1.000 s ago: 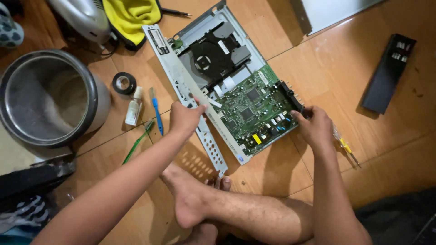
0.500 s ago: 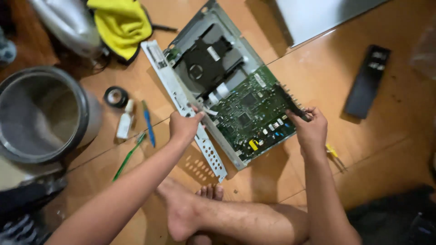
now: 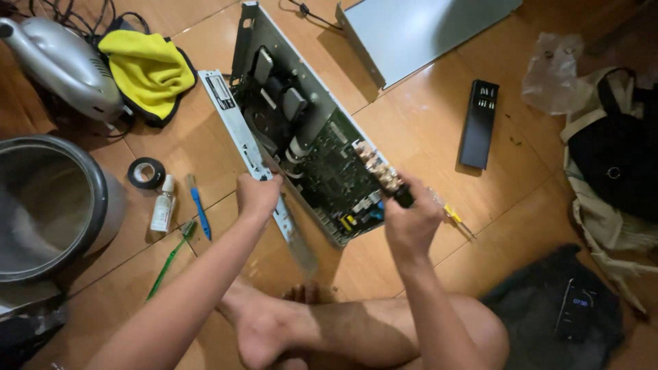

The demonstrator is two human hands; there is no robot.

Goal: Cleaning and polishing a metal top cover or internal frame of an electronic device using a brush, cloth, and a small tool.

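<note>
A: The player chassis (image 3: 301,137) lay flat on the floor a second ago; now it is tipped up on its long edge, the circuit board (image 3: 336,175) facing sideways.

B: That is why the left hand (image 3: 257,195) sits where it does. Its fingers are wrapped shut around the front panel strip (image 3: 236,130), propping the frame so it does not fall back.

A: And the right hand (image 3: 411,223)?

B: Closed tight on a black handle (image 3: 403,199), likely a screwdriver, pressed against the row of rear sockets (image 3: 377,168). Tilting the case puts that back edge within reach.

A: The rest is set aside?

B: Yes: the grey cover (image 3: 418,31) lies above the chassis, the remote (image 3: 478,123) to the right, and the tape roll (image 3: 145,173), small bottle (image 3: 163,204) and blue tool (image 3: 199,205) to the left by the metal pot (image 3: 103,205).
</note>
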